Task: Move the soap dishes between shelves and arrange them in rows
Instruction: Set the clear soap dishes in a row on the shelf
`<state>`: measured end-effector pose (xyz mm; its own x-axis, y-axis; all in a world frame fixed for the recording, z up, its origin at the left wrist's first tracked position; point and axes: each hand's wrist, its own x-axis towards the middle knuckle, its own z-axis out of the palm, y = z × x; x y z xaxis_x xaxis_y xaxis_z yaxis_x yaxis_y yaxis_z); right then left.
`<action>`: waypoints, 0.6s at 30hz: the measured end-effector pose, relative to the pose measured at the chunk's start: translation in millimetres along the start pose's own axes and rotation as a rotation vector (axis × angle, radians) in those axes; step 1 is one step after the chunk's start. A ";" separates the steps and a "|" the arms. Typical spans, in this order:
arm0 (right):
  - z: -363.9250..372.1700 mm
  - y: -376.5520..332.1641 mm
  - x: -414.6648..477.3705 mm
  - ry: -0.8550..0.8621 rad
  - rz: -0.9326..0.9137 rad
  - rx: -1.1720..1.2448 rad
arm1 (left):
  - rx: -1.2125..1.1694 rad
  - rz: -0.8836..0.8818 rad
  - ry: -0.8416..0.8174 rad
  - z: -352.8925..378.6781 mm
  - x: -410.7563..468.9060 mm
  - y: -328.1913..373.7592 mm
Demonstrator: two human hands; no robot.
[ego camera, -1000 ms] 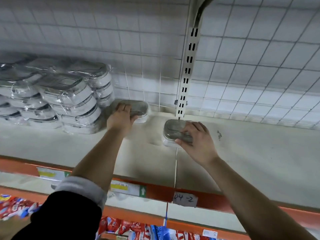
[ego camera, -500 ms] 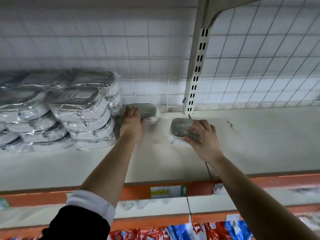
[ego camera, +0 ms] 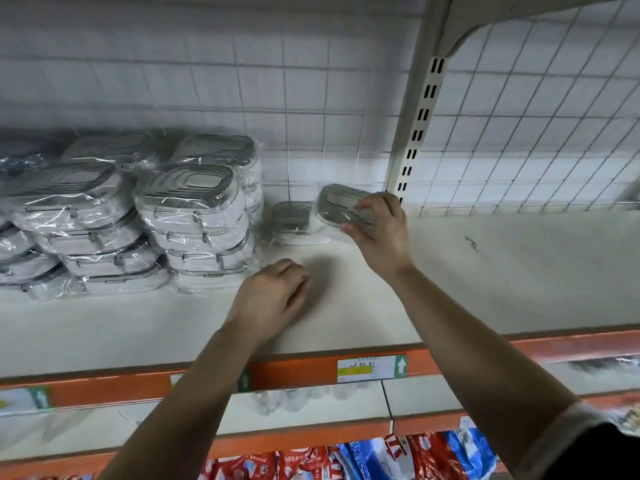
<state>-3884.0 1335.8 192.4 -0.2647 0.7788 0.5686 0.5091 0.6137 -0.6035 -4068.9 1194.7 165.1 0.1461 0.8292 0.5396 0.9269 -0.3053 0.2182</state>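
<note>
A grey-lidded soap dish point(ego camera: 341, 202), tilted, is held just above the back of a pale shelf point(ego camera: 485, 278) by the right hand point(ego camera: 379, 233), fingers curled round its near edge. What is inside cannot be seen. Just left of it, a second soap dish point(ego camera: 292, 221) rests on the shelf. The left hand point(ego camera: 272, 297) hovers nearer the front, loosely curled, holding nothing. Further left stand stacks of plastic-wrapped soap dishes point(ego camera: 194, 216). A slotted upright post point(ego camera: 415, 133) rises behind the right hand.
</note>
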 end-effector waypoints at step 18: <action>68.9 -23.4 43.5 -0.118 -0.082 -0.190 | 0.020 -0.004 -0.003 10.9 -3.1 0.7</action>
<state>-3963.8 1364.2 192.7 -0.3997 0.7440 0.5355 0.6241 0.6487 -0.4355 -4065.0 1197.0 154.7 0.1435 0.8317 0.5363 0.9343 -0.2926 0.2037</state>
